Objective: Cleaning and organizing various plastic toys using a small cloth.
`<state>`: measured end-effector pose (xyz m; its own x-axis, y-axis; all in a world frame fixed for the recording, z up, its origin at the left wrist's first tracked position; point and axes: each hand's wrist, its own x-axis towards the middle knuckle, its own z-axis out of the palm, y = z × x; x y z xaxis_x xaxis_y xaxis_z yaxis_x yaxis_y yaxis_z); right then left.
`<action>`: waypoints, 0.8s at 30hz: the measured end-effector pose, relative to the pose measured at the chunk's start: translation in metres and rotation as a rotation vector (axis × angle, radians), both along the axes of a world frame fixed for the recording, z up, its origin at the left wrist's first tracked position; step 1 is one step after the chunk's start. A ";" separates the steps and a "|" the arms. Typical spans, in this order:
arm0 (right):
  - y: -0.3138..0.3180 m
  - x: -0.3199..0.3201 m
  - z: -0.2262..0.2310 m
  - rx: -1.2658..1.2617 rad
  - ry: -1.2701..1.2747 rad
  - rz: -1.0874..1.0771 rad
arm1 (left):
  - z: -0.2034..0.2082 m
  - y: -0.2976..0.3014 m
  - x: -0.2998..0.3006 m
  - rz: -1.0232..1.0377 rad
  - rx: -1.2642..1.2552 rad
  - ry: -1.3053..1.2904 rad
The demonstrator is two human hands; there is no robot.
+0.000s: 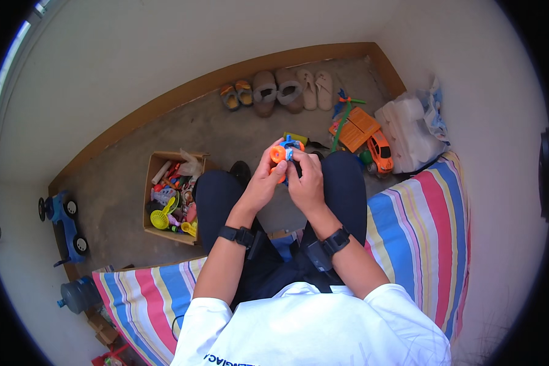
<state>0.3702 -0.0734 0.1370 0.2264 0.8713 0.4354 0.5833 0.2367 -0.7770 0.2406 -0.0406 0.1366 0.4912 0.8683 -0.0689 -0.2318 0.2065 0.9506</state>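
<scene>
Fingertip pinch from both sides on a small blue toy vehicle with orange wheels [289,145]: by left hand [263,184] on the wheel side, by right hand [307,181] opposite. Nothing spread; can't tell exact contact points, partly hidden. Held up off the floor [119,183], in between the knees [345,174].

Step in hand, best guess: close two-handed handling, maybe working at one part. For the next move, probably needs a firm hold on one side, light fingertip work on the other. Could slip if gripped only by a wheel.

Below: bare grey concrete. To the left, cardboard box [160,160] heaped with mixed plastic toys, including a yellow strainer-like piece [160,218]. Farther left, blue ride-on toy [67,222] by the wall [165,43]. Ahead, fuzzy brown slippers [264,94] in a row with other footwear, near brown skirting [387,68]. To the right, orange toy car [380,151] beside a white bundle [409,131]. Under and around the seat: striped cloth [430,213]. White walls all round.
</scene>
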 end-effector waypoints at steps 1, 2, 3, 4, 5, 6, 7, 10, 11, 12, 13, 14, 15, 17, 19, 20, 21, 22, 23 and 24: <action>0.000 0.001 -0.001 0.007 -0.014 0.017 | 0.000 0.000 0.000 -0.008 -0.005 -0.017; 0.001 0.002 -0.001 0.015 -0.029 0.032 | 0.000 0.000 -0.001 -0.008 -0.005 -0.018; 0.001 0.004 0.000 0.015 -0.030 0.032 | -0.001 0.000 -0.003 -0.016 -0.046 -0.012; 0.001 0.005 0.001 -0.012 -0.043 0.060 | -0.002 0.000 -0.005 -0.023 -0.087 -0.007; 0.001 0.007 0.002 -0.040 -0.054 0.087 | 0.001 0.000 -0.005 -0.023 -0.087 -0.007; 0.000 0.009 0.003 -0.041 -0.055 0.087 | 0.004 -0.001 -0.006 -0.046 -0.094 0.017; 0.000 0.011 0.004 -0.054 -0.094 0.088 | 0.006 -0.001 -0.006 -0.068 -0.101 0.042; -0.001 0.007 0.006 -0.074 -0.146 0.078 | 0.002 -0.001 -0.005 -0.028 -0.039 0.042; -0.001 0.006 0.006 -0.086 -0.160 0.056 | -0.001 -0.001 -0.004 -0.029 -0.038 0.041; -0.002 0.006 0.004 -0.085 -0.161 0.055 | -0.003 -0.001 -0.003 -0.040 -0.020 0.058; -0.001 0.006 -0.002 -0.112 -0.114 0.035 | -0.006 -0.001 -0.002 -0.051 -0.002 0.075; -0.001 0.004 -0.002 -0.139 -0.065 0.018 | -0.007 -0.001 -0.001 -0.049 0.000 0.076; -0.001 0.002 -0.002 -0.137 -0.063 0.019 | -0.008 -0.002 -0.001 -0.020 0.014 0.102; -0.003 0.001 0.000 -0.322 0.145 0.045 | -0.008 -0.003 -0.002 0.006 0.028 0.128; -0.001 0.006 0.000 -0.437 0.246 0.038 | -0.008 -0.003 -0.004 -0.005 0.065 0.302; -0.001 0.008 -0.001 -0.550 0.349 0.036 | -0.004 -0.004 -0.006 -0.007 0.065 0.305; 0.000 0.012 -0.011 -0.549 0.351 0.028 | 0.002 -0.005 -0.005 -0.020 0.153 0.373; 0.001 0.016 -0.028 -0.510 0.591 0.069 | 0.005 -0.005 -0.003 -0.033 0.241 0.440; 0.004 0.015 -0.030 -0.466 0.830 0.120 | 0.004 -0.005 -0.004 -0.033 0.242 0.443; 0.003 0.017 -0.030 -0.521 0.896 0.125 | 0.000 -0.005 -0.005 -0.027 0.272 0.443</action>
